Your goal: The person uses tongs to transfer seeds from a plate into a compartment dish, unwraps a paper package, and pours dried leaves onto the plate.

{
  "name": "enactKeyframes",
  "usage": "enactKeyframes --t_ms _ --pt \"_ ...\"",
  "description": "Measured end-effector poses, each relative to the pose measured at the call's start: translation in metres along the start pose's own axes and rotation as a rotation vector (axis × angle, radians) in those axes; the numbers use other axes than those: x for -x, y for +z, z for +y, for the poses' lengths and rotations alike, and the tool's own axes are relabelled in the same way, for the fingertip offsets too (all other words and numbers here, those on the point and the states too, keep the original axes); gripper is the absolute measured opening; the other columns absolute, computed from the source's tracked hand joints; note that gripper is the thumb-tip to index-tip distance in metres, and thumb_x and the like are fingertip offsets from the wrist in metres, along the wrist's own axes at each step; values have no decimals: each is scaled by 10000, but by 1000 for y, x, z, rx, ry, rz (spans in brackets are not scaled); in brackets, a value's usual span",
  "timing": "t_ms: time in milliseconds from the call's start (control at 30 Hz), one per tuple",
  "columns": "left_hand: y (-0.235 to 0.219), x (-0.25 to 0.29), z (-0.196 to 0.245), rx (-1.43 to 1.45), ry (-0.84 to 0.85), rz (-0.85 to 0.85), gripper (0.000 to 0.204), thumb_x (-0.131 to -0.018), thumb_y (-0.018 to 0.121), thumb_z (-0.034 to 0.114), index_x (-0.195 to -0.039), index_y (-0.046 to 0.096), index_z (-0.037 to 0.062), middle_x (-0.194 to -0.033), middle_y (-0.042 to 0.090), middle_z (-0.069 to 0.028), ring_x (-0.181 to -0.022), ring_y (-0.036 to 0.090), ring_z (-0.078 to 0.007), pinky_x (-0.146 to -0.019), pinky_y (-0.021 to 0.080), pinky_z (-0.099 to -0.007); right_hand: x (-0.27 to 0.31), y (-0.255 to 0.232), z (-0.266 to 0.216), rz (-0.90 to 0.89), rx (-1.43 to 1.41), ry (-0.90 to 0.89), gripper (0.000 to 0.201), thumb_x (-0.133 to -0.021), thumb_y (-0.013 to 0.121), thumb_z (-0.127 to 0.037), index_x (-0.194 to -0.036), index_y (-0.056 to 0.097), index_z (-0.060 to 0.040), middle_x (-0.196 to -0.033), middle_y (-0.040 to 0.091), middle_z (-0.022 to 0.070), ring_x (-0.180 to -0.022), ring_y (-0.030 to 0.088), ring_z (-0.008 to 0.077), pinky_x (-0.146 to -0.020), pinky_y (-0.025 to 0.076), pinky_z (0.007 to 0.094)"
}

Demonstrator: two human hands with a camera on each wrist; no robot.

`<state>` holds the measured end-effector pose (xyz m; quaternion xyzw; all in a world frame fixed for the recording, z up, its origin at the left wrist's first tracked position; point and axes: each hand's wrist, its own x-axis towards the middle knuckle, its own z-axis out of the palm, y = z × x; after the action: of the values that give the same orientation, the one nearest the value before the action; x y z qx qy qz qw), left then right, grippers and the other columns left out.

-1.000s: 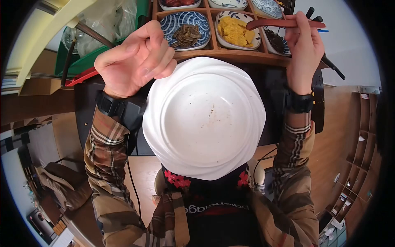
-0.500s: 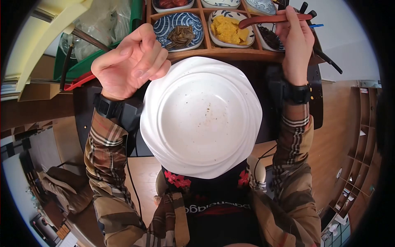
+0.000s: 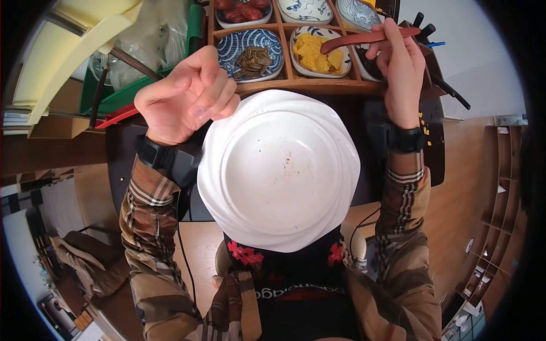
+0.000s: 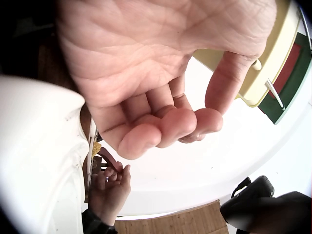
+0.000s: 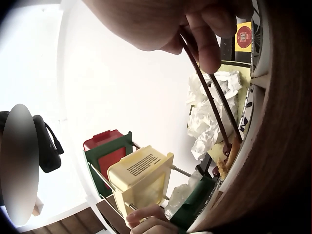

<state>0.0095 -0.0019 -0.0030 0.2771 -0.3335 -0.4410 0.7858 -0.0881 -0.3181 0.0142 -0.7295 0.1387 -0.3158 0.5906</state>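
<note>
My right hand (image 3: 402,74) pinches reddish-brown tongs (image 3: 364,38); the right wrist view shows their two thin prongs. The tips are right at the yellow food pieces (image 3: 311,52), heaped in a patterned square dish (image 3: 334,74). My left hand (image 3: 185,96) hangs palm up, fingers loosely curled and holding nothing, beside the rim of a large white bowl (image 3: 227,122). Dark specks lie on the bowl's round inner floor. A blue dish (image 3: 228,48) of striped seeds (image 3: 254,61) sits left of the yellow food.
A wooden divided tray (image 3: 313,86) holds the dishes, among them red dates (image 3: 242,11) at the back. On the left stand a green bin (image 3: 91,85) with clear plastic bags (image 3: 151,40) and a pale yellow container (image 3: 74,74). Black rods (image 3: 452,94) stick out at the tray's right side.
The tongs and my right hand have shifted left, bringing the tips further over the yellow pieces. My left hand keeps its loosely curled pose. The whole view has tilted slightly.
</note>
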Motion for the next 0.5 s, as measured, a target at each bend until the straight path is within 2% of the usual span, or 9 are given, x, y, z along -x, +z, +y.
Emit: enactKeyframes --t_ms 33,100,267,333,500 --pt "-2 1 -2 27 23 -47 263 -892 521 293 -982 515 46 -596 455 -9 -567 377 -139 -602 322 -305 2 -1 0 -6 -3 -4 306 -1031 598 -334 -1026 711 -49 -681 621 3 -503 325 1 -477 218 189" --pt "-1 2 -3 35 31 -26 257 -890 521 285 -972 515 42 -592 453 -14 -564 378 -141 -599 322 -305 0 -3 1 -21 -148 -10 273 -1001 663 -304 -993 699 -33 -691 633 -4 -558 464 30 -511 303 189" --pt "4 3 -2 68 26 19 246 -879 529 269 -940 526 30 -587 447 -21 -558 377 -143 -598 326 -317 1 2 -5 -19 -216 -52 255 -1011 648 -310 -1006 664 -55 -712 610 -4 -582 457 4 -518 287 163" --pt "3 2 -2 57 36 6 253 -876 533 273 -941 529 29 -587 441 -19 -558 375 -142 -599 328 -321 1 3 -4 69 -222 -20 233 -1007 659 -293 -992 661 -60 -706 600 -15 -583 454 -3 -512 284 158" --pt "3 2 -3 54 31 -5 258 -880 539 287 -933 530 34 -588 440 -20 -558 368 -141 -599 329 -317 0 0 -7 138 -265 -104 194 -1000 674 -255 -1011 647 -63 -722 590 -27 -587 461 -4 -507 305 158"
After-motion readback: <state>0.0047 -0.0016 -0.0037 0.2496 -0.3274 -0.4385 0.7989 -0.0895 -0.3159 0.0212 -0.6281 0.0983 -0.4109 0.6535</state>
